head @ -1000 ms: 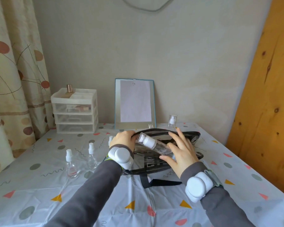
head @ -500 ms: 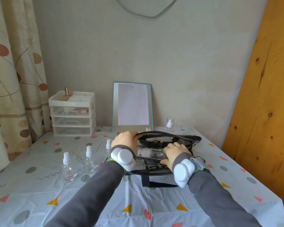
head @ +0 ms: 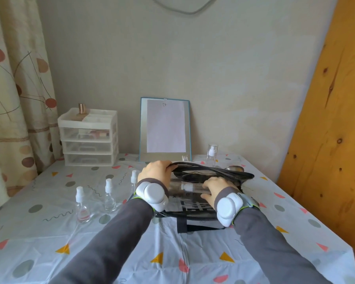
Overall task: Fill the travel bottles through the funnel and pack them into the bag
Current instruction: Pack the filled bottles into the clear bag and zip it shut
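A clear toiletry bag with black trim (head: pixel 230 175) lies open at the middle of the table. My left hand (head: pixel 155 171) grips the bag's upper black rim and holds it up. My right hand (head: pixel 215 188) reaches into the opening, fingers curled round a clear spray bottle (head: pixel 186 187) that lies on its side inside the bag. Two clear spray bottles with white caps (head: pixel 81 204) (head: pixel 109 195) stand left of the bag. A third one (head: pixel 134 178) stands partly hidden behind my left wrist. Another spray bottle (head: pixel 212 153) stands behind the bag.
A white three-drawer organiser (head: pixel 88 138) with a small gold-capped bottle (head: pixel 82 108) on top stands at the back left. A blue-framed board (head: pixel 165 129) leans on the wall. A patterned curtain (head: pixel 12 83) hangs at left, a wooden panel (head: pixel 332 119) at right.
My right hand has carried the spray bottle from above the bag's rim down into the opening, laying it on its side. My left hand has kept its hold on the rim.
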`<state>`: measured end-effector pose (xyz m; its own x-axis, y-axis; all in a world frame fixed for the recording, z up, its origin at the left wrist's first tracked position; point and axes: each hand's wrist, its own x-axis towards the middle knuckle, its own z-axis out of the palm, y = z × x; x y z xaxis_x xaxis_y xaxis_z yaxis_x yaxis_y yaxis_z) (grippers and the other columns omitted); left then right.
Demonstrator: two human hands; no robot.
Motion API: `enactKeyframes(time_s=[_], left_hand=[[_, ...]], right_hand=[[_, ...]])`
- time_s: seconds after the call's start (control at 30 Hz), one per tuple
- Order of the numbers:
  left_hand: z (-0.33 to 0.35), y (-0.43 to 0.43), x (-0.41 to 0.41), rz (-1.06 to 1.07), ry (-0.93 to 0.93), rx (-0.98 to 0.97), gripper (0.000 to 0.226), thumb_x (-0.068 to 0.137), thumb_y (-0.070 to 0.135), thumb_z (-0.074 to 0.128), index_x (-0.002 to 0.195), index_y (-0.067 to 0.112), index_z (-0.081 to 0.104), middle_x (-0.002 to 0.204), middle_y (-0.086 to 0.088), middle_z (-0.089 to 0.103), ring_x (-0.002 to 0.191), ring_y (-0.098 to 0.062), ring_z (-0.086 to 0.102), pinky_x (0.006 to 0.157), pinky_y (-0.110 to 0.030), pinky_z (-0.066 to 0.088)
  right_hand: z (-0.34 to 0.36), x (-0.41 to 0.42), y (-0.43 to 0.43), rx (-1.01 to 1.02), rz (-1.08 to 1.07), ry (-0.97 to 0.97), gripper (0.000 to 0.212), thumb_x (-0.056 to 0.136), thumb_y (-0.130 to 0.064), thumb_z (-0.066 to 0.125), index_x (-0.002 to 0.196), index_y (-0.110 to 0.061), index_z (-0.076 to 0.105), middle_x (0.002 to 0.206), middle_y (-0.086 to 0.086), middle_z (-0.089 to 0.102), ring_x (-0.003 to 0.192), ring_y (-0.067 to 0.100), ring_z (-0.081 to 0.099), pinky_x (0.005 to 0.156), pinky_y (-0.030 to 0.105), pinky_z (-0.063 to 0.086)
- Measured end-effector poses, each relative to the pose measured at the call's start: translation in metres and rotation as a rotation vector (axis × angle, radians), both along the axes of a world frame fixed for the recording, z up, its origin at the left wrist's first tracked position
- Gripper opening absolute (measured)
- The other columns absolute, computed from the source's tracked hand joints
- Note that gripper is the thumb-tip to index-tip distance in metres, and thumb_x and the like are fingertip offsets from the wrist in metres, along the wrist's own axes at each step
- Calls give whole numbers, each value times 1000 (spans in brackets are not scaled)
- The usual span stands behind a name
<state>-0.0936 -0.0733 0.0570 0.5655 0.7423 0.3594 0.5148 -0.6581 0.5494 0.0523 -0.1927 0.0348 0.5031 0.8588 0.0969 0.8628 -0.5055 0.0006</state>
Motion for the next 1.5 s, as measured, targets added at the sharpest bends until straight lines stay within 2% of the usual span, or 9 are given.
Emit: enactKeyframes(time_s=[0.23, 0.37, 0.47, 0.6, 0.7, 0.9, 1.07, 1.2, 1.5], left_hand=[[1, 0, 4, 19, 8, 9, 30, 95, 44, 40, 96, 28, 65, 77, -3, 61, 78, -28, 55, 64, -29, 38], [3, 0, 7, 26, -22, -3, 28, 94, 42, 41, 96, 29, 65, 76, -2, 60, 76, -29, 54, 65, -29, 41], [0, 3, 8, 23, -64, -2, 27, 94, 40, 43, 95, 27, 66, 72, 1, 56, 73, -25, 50, 63, -28, 38], [-7, 10, 11, -2, -142, 45, 26, 94, 36, 47, 98, 21, 67, 89, 4, 55, 77, -16, 47, 55, -21, 29], [-13, 10, 12, -17, -196, 59, 25, 93, 33, 51, 103, 17, 67, 102, 3, 56, 90, -16, 52, 62, -17, 26], [-22, 8, 11, -80, -131, 11, 55, 89, 51, 46, 130, 14, 49, 137, 1, 42, 130, -16, 29, 102, -20, 15], [-19, 9, 2, -48, -256, -28, 49, 94, 47, 37, 130, 15, 48, 138, -1, 42, 130, -18, 32, 112, -30, 16], [-19, 30, -13, 85, -314, -59, 45, 93, 25, 48, 133, 5, 40, 136, -12, 41, 124, -29, 42, 106, -42, 33], [-37, 79, -8, 345, 81, -353, 55, 87, 13, 49, 138, 4, 29, 142, -15, 34, 126, -35, 41, 105, -40, 34]], right_hand=[[14, -12, -26, 395, 171, -129, 28, 91, -29, 51, 114, -18, 62, 127, -7, 55, 121, 17, 42, 99, 27, 34], [22, -17, -35, 604, 232, -215, 9, 70, -6, 74, 78, -9, 71, 101, 6, 65, 103, 28, 55, 88, 42, 48], [15, -19, -40, 633, 173, -322, 18, 55, -7, 82, 64, -14, 67, 98, 5, 64, 103, 22, 42, 81, 45, 46], [2, -13, -37, 349, 87, -333, 19, 78, -30, 64, 94, -20, 66, 150, -4, 26, 141, 20, 10, 112, 52, 5], [-2, -9, -34, 227, 68, -289, 50, 86, -40, 51, 132, -23, 42, 155, -16, 1, 142, 11, -12, 108, 51, -19], [-2, -23, -24, 146, 30, -283, 81, 84, -40, 50, 147, -23, 1, 155, -15, -5, 142, 15, -19, 107, 53, -21], [-1, -26, -19, 130, 15, -231, 90, 81, -39, 53, 146, -21, -7, 155, -14, -7, 140, 16, -26, 108, 53, -20], [0, -27, -18, 114, 27, -242, 93, 80, -43, 53, 146, -20, -8, 155, -13, -7, 139, 17, -27, 108, 54, -19], [3, -24, -17, 79, 37, -212, 102, 76, -42, 60, 146, -20, -12, 155, -13, -12, 138, 18, -30, 109, 54, -17]])
